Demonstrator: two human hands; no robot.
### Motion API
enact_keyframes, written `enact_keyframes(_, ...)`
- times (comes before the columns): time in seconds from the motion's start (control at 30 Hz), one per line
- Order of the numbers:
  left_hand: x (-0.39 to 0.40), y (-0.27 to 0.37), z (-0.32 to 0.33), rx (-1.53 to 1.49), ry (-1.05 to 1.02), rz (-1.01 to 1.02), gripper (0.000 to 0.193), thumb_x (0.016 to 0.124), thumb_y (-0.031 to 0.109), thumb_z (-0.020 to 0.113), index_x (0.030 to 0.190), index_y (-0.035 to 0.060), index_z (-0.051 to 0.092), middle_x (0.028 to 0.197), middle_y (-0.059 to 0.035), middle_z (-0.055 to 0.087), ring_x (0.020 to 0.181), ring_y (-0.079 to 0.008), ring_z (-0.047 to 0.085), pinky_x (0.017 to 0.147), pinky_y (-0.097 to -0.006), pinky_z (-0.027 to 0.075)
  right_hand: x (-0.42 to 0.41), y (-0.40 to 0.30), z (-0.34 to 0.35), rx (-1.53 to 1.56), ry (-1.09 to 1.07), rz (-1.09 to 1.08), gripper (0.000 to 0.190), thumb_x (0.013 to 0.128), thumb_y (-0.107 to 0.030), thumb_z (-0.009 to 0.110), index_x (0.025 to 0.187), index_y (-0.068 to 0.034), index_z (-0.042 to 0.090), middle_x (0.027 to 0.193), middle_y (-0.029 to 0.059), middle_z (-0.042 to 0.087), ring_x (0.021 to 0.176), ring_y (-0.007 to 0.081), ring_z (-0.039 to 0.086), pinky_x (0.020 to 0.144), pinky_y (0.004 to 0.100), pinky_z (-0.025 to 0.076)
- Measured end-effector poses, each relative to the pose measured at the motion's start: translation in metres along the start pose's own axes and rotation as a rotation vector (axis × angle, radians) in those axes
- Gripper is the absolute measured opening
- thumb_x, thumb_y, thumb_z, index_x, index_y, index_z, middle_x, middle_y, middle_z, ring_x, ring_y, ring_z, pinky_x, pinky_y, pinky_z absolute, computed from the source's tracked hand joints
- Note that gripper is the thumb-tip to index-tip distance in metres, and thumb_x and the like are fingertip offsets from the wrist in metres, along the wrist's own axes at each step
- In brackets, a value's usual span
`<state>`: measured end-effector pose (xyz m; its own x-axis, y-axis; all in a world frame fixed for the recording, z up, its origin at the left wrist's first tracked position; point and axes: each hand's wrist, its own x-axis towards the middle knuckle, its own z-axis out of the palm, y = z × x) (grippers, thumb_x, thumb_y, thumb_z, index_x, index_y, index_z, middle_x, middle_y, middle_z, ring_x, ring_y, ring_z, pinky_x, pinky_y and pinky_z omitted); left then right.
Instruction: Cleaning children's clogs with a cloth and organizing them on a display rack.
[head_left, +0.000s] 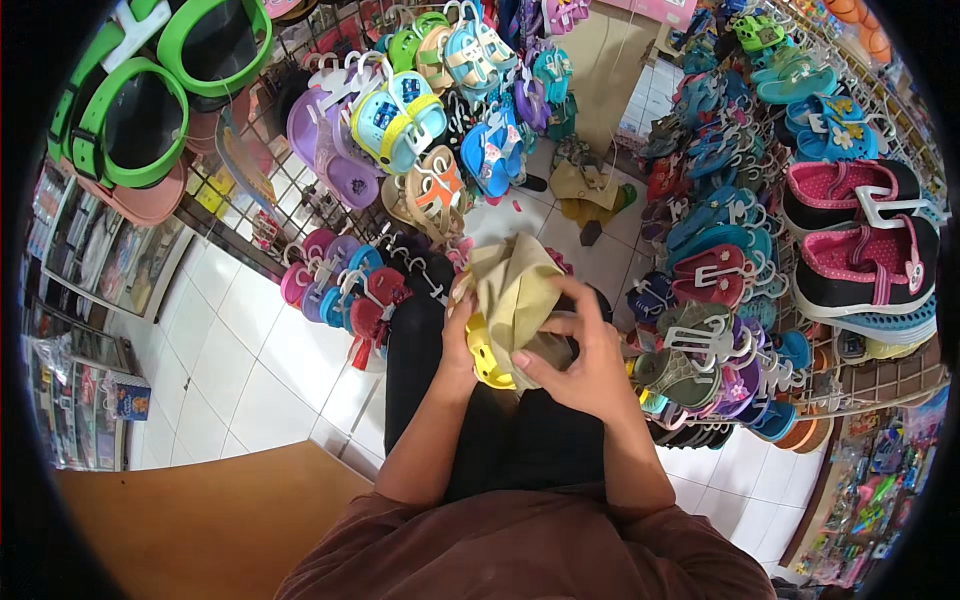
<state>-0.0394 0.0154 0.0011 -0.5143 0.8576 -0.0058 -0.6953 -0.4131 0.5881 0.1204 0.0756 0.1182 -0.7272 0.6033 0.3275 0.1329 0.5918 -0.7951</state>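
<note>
A yellow clog-like child's shoe (486, 356), with darker markings on its side, is held above my lap. My left hand (456, 341) grips it from the left, the fingers partly hidden behind it. Over most of the shoe lies a folded beige cloth (517, 289), so the shoe's upper end is covered. On the right side, my right hand (581, 349) has its thumb and bent fingers on the cloth. Below both hands are my legs in black trousers (491, 446).
Children's sandals on white hangers (397, 124) crowd a wire rack at left. Another rack at right holds more sandals (712, 217) and black-and-pink shoes (862, 262). A brown wooden surface (217, 525) is at lower left. More cloth (585, 187) lies on the tiled floor ahead.
</note>
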Motion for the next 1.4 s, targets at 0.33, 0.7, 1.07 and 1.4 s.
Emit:
enact_keyframes(0.33, -0.009, 0.004, 0.017, 0.219, 0.004, 0.043, 0.052, 0.088, 0.025, 0.066, 0.132, 0.0016, 0.050, 0.122, -0.0110, 0.060, 0.110, -0.0206, 0.060, 0.098, -0.0330, 0.046, 0.004, 0.003, 0.023, 0.183, 0.168, 0.188, 0.065, 0.078, -0.011, 0.084, 0.123, 0.003, 0.040, 0.107, 0.0174, 0.063, 0.099, 0.0220, 0.064, 0.089, 0.0323, 0.049)
enact_keyframes(0.7, -0.008, 0.011, 0.026, 0.019, -0.039, -0.128, 0.050, 0.092, 0.031, 0.060, 0.133, 0.0053, 0.050, 0.116, -0.0105, 0.063, 0.107, -0.0231, 0.064, 0.092, -0.0367, 0.053, 0.014, 0.023, -0.016, 0.206, 0.276, 0.142, 0.024, 0.096, -0.008, 0.061, 0.117, 0.001, 0.055, 0.099, 0.0090, 0.065, 0.088, 0.0136, 0.057, 0.077, 0.0284, 0.048)
enact_keyframes(1.07, -0.009, -0.004, 0.008, 0.018, -0.068, -0.047, 0.049, 0.094, 0.027, 0.058, 0.136, 0.0026, 0.048, 0.124, -0.0120, 0.060, 0.113, -0.0223, 0.061, 0.098, -0.0355, 0.049, 0.009, 0.015, 0.024, -0.320, 0.052, -0.054, 0.046, 0.065, 0.006, 0.065, 0.110, -0.001, 0.057, 0.091, 0.0235, 0.065, 0.087, 0.0435, 0.065, 0.074, 0.0503, 0.053)
enact_keyframes(1.4, -0.002, 0.018, -0.001, -0.325, 0.031, -0.138, 0.053, 0.101, 0.044, 0.045, 0.137, 0.0047, 0.051, 0.124, -0.0133, 0.064, 0.113, -0.0293, 0.063, 0.099, -0.0439, 0.049, -0.026, -0.005, -0.015, -0.235, -0.353, -0.140, 0.043, 0.060, 0.006, 0.061, 0.101, -0.006, 0.065, 0.088, 0.0169, 0.066, 0.086, 0.0372, 0.065, 0.074, 0.0433, 0.054)
